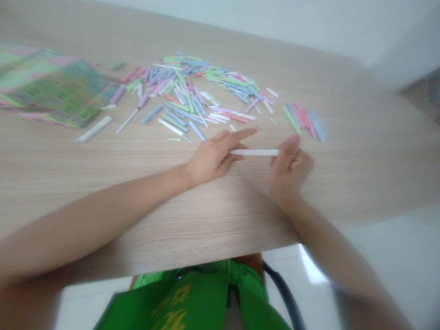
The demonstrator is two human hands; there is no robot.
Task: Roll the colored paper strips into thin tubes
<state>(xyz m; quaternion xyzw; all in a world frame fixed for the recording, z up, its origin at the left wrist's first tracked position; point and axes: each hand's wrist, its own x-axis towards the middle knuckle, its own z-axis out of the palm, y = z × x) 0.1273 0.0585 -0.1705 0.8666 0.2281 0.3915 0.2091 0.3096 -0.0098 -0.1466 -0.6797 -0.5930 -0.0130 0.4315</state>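
A slim white pen-like stick is held level between my two hands, just above the table. My left hand pinches its left end between thumb and fingers, with the index finger stretched out past it. The other end disappears into my right hand, whose fingers are curled round it with the thumb on top. Beyond my left hand lies a loose heap of pastel pen-like pieces in blue, green, pink, purple and white. Just past my right hand is a small row of pink, green and blue pieces.
Stacked printed green and pink sheets or packs lie at the left, blurred. Near them rest a thick white piece and a purple piece with a thin shaft. The wooden table ends in front of my green apron; a pale wall stands behind.
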